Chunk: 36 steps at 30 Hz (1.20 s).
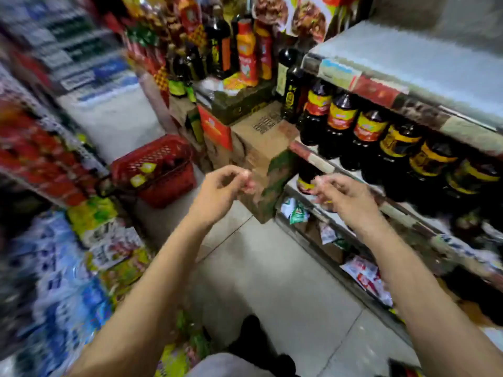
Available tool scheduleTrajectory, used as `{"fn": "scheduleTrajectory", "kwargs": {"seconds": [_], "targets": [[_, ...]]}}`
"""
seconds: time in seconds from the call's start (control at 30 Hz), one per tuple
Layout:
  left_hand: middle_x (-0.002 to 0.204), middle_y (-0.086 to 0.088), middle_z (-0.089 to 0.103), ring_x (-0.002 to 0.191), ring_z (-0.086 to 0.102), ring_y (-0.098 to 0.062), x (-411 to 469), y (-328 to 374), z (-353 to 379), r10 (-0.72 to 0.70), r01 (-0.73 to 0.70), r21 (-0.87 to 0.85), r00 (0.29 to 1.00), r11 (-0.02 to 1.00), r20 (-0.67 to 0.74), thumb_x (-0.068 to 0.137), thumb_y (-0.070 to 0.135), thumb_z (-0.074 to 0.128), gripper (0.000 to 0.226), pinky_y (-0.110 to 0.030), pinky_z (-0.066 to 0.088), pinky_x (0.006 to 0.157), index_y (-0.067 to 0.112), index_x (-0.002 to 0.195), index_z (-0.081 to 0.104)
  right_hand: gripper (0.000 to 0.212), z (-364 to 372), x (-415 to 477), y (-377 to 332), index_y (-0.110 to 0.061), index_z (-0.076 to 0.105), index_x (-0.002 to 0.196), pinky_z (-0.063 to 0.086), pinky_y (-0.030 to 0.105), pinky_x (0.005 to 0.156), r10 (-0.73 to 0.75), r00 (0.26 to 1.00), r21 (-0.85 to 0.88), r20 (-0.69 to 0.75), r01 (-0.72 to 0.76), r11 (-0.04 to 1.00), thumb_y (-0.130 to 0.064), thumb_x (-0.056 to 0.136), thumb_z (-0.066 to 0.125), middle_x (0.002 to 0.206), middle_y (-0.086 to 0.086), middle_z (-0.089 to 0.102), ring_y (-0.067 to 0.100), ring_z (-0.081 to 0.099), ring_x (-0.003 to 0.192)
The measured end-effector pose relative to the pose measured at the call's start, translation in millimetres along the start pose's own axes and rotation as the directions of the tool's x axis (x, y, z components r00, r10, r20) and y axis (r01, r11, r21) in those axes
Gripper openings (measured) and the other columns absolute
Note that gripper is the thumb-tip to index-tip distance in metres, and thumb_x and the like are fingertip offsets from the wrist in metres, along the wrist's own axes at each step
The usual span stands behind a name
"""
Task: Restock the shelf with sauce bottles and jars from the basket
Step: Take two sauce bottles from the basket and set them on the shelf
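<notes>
Both of the person's hands are raised over the aisle floor and hold nothing. The left hand (pixel 221 186) has its fingers loosely curled, thumb and fingertips nearly meeting but closed on no object; the right hand (pixel 345 195) is half-open with fingers bent, also gripping nothing, and it sits just in front of the lower edge of the shelf (pixel 321 161) at about 3 o'clock from the left hand.

The red basket (pixel 158 170) stands on the floor at roughly 10 o'clock from the hands, well apart from them. Inside it dark bottles with yellow-green caps (pixel 143 174) can be made out (the view is smeared by motion, so a count is not possible), so stock is left to move.

On the shelf at 2 o'clock, a row of dark sauce bottles (pixel 370 131) with red and yellow labels stands shoulder to shoulder and fills the visible front. One dark bottle (pixel 306 180) stands alone at the left end of the tier below, just beyond the right hand's fingertips, with bare shelf beside it.

As a judgement: the task is under way, between placements, with the basket's remaining bottles to be carried to the open space on that lower tier
</notes>
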<state>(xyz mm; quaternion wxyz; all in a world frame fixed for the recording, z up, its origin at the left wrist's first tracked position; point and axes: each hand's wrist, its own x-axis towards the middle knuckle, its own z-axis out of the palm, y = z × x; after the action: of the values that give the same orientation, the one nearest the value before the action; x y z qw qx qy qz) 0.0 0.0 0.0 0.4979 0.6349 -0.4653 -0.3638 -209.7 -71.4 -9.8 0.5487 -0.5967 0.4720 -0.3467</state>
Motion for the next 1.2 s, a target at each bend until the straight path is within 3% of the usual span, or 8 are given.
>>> {"fn": "scheduleTrajectory", "kwargs": {"seconds": [0.1, 0.23, 0.43, 0.53, 0.77, 1.07, 1.2], "targets": [[0.065, 0.009, 0.064, 0.057, 0.057, 0.007, -16, -22, -37, -0.054, 0.052, -0.014, 0.990, 0.999, -0.128, 0.092, 0.014, 0.049, 0.022, -0.008, 0.043, 0.055, 0.020, 0.075, 0.061, 0.014, 40, 14, -2, -0.010, 0.061, 0.083, 0.042, 0.016, 0.054, 0.044, 0.990, -0.040, 0.134, -0.039, 0.998, -0.018, 0.091, 0.053, 0.071, -0.002, 0.063, -0.002, 0.058, 0.053], [0.057, 0.018, 0.065, 0.055, 0.057, 0.008, -38, -57, -80, -0.139, 0.121, -0.080, 0.950, 0.989, -0.281, 0.092, 0.013, 0.048, 0.022, -0.006, 0.041, 0.052, 0.021, 0.077, 0.061, 0.013, 94, 36, -11, -0.009, 0.060, 0.085, 0.042, 0.011, 0.052, 0.054, 0.961, -0.057, 0.270, -0.040, 0.998, -0.017, 0.092, 0.052, 0.073, 0.000, 0.062, -0.002, 0.058, 0.054], [0.069, 0.005, 0.065, 0.061, 0.061, 0.001, -35, -78, -136, -0.159, 0.116, -0.116, 0.857, 0.986, -0.490, 0.091, 0.018, 0.051, 0.017, -0.011, 0.045, 0.056, 0.019, 0.080, 0.063, 0.014, 148, 72, -13, -0.003, 0.060, 0.088, 0.041, 0.011, 0.050, 0.013, 0.923, -0.060, 0.385, 0.011, 0.998, -0.013, 0.091, 0.051, 0.075, 0.006, 0.060, -0.003, 0.054, 0.051], [0.067, 0.006, 0.067, 0.065, 0.062, -0.004, -28, -81, -152, -0.184, 0.133, -0.134, 0.825, 0.982, -0.535, 0.090, 0.021, 0.052, 0.017, -0.010, 0.045, 0.055, 0.020, 0.079, 0.064, 0.014, 162, 93, -8, -0.005, 0.061, 0.088, 0.042, 0.013, 0.052, 0.031, 0.908, -0.067, 0.417, -0.004, 0.998, -0.013, 0.091, 0.050, 0.075, 0.005, 0.061, -0.003, 0.055, 0.052], [0.074, -0.003, 0.064, 0.064, 0.063, 0.001, 20, -83, -182, -0.211, 0.146, -0.155, 0.761, 0.977, -0.614, 0.093, 0.015, 0.047, 0.018, -0.007, 0.047, 0.058, 0.013, 0.084, 0.063, 0.017, 180, 180, 5, -0.014, 0.065, 0.083, 0.046, 0.013, 0.053, 0.066, 0.866, -0.126, 0.496, -0.003, 0.992, -0.014, 0.092, 0.050, 0.074, 0.001, 0.064, -0.001, 0.058, 0.058], [0.070, 0.007, 0.067, 0.063, 0.063, 0.003, 118, -88, -234, -0.258, 0.210, -0.163, 0.590, 0.964, -0.765, 0.093, 0.017, 0.048, 0.020, -0.008, 0.047, 0.057, 0.020, 0.082, 0.064, 0.016, 251, 327, -24, -0.018, 0.064, 0.082, 0.047, 0.011, 0.053, 0.049, 0.812, -0.110, 0.582, 0.020, 0.994, -0.019, 0.092, 0.051, 0.077, 0.002, 0.066, 0.006, 0.059, 0.063], [0.065, 0.010, 0.068, 0.061, 0.062, 0.003, 147, -105, -263, -0.307, 0.250, -0.200, 0.527, 0.947, -0.792, 0.092, 0.018, 0.049, 0.020, -0.008, 0.047, 0.057, 0.021, 0.078, 0.063, 0.017, 299, 378, -34, -0.014, 0.063, 0.083, 0.045, 0.010, 0.051, 0.057, 0.770, -0.108, 0.636, 0.015, 0.994, -0.017, 0.092, 0.049, 0.076, 0.002, 0.064, -0.002, 0.059, 0.056]]}}
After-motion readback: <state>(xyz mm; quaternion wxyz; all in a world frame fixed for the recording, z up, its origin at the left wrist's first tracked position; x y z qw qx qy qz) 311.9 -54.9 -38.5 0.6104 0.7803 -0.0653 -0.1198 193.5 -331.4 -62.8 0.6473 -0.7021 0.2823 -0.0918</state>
